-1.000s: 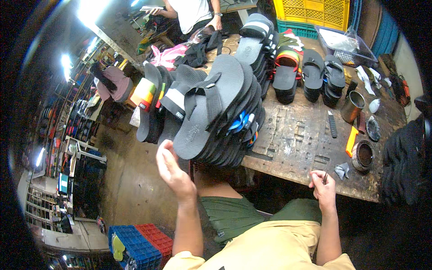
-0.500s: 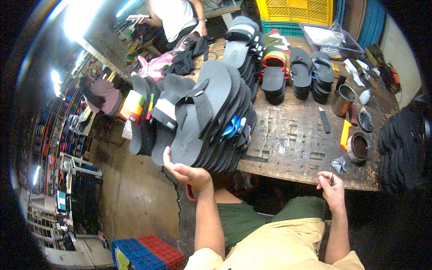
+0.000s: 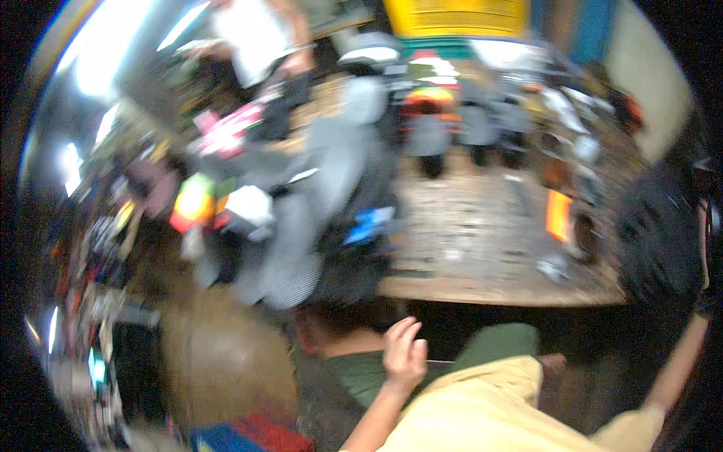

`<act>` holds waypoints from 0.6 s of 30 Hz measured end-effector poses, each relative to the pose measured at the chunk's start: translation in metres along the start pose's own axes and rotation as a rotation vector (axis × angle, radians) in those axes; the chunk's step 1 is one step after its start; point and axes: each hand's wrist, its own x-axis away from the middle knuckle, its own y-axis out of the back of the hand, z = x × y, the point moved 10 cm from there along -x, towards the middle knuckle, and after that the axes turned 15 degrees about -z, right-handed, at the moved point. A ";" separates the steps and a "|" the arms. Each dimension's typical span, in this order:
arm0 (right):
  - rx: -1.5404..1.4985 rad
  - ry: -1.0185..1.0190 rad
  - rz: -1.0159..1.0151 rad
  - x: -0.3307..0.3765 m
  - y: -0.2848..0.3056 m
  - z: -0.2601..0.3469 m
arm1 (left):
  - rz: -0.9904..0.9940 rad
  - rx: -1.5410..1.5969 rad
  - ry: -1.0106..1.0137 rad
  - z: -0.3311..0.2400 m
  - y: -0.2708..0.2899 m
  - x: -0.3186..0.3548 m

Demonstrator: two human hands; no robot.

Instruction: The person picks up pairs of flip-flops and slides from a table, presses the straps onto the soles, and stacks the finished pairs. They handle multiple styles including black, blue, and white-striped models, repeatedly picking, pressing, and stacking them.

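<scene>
My left hand (image 3: 406, 355) is lifted above my lap, just off the table's front edge, its blurred fingers loosely stretched and nothing held. To its upper left lies a big pile of dark grey and black slippers (image 3: 331, 166), some with white, blue or multicoloured straps. My right arm reaches far out to the right. At its end my right hand (image 3: 703, 304) is dark and mostly lost at the picture's rim, beside a stack of black pieces (image 3: 654, 237); its fingers cannot be made out. The whole picture is smeared by motion.
On the wooden table (image 3: 459, 241) stand several slipper stacks (image 3: 431, 135), an orange-handled tool (image 3: 558, 215) and a round tin (image 3: 584, 232). Yellow and green crates (image 3: 456, 19) are behind. A person in a white top (image 3: 252, 38) stands at the far left. Blue and red crates (image 3: 252, 435) sit on the floor.
My left hand has left the slipper pile and drawn back toward my lap. My right hand has swung from the table's front edge out to the black stack at the right. The view has shifted.
</scene>
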 end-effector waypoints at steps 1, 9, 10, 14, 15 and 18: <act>0.030 -0.070 0.090 -0.004 -0.022 -0.026 | 0.046 0.011 -0.039 -0.005 -0.008 0.008; 0.124 0.093 0.247 0.019 -0.058 -0.120 | 0.275 -0.027 -0.134 -0.028 -0.052 0.007; 0.170 0.001 0.222 0.015 -0.051 -0.129 | 0.273 -0.029 -0.179 -0.032 -0.050 0.002; 0.187 -0.068 0.094 -0.002 -0.023 -0.132 | 0.278 0.004 -0.072 -0.031 -0.050 -0.008; 0.215 -0.089 0.123 -0.003 -0.033 -0.133 | 0.275 0.009 -0.084 -0.034 -0.047 -0.010; 0.326 -0.018 0.225 -0.010 -0.060 -0.131 | 0.285 0.032 -0.102 -0.041 -0.056 -0.008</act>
